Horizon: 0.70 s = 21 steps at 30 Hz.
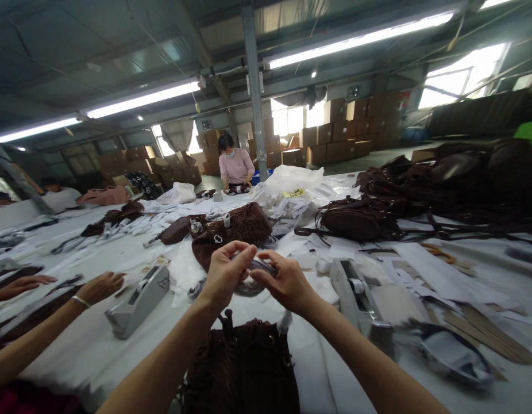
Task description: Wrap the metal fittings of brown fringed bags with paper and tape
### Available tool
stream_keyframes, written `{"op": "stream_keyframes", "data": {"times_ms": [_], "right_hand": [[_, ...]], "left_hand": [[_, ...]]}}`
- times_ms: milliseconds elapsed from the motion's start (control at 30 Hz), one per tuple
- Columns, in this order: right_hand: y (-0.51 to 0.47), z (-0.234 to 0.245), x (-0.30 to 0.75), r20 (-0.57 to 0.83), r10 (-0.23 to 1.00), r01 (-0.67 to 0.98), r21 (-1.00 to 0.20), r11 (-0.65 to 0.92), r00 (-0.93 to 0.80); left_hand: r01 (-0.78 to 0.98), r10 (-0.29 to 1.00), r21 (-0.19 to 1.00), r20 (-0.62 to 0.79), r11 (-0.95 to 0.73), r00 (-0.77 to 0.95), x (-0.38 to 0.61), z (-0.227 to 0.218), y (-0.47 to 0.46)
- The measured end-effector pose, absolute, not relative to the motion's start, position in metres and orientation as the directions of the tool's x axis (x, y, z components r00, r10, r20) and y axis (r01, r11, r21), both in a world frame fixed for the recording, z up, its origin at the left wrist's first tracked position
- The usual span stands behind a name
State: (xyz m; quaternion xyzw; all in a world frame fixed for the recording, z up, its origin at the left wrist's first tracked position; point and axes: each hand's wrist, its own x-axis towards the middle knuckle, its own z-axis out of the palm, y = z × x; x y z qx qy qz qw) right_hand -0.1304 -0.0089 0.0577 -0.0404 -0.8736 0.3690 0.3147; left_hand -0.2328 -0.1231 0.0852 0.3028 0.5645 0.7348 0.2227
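Observation:
Both hands are raised over the table in the middle of the view. My left hand [229,270] has thumb and fingers pinched on a coiled strap [261,265], dark with a greyish, shiny wrap. From the other side my right hand [287,279] grips the same coil; its lower loop hangs between the hands, blurred. Below them, close to me, lies a dark brown fringed bag [253,368] with metal eyelets. Just beyond the hands another brown fringed bag [249,224] rests on the table, with white-wrapped parts on it.
Grey tape dispensers stand at left [139,302] and right [361,299]. A wrapped strap coil [455,353] lies at right, near cardboard pieces [490,333]. Brown bags [455,178] are heaped behind. A co-worker's arms [89,293] reach in from the left; another person [235,164] works opposite.

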Motion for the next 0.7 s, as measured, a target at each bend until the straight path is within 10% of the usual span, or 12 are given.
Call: {"op": "stream_keyframes", "data": {"times_ms": [133,300,533,700], "right_hand": [[-0.016,0.020,-0.136,0.513,0.409,-0.120,-0.721,0.682,-0.755],[-0.006,-0.052,-0.127,0.390,0.421,0.033,-0.701,0.713,-0.819],[0.008,0.000,-0.129,0.483,0.345,-0.122,-0.704,0.700,-0.804],[0.000,0.008,-0.139,0.400,0.299,-0.067,-0.687,0.724,-0.866]], "left_hand": [[-0.067,0.458,0.875,0.185,-0.480,-0.870,-0.244,0.085,-0.113],[-0.100,0.471,0.936,0.076,-0.337,-0.879,-0.255,0.038,-0.116],[0.068,0.657,0.984,0.161,-0.165,-0.736,-0.239,0.025,-0.115],[-0.226,0.637,0.920,0.032,-0.320,-0.770,-0.229,0.033,-0.108]]}}
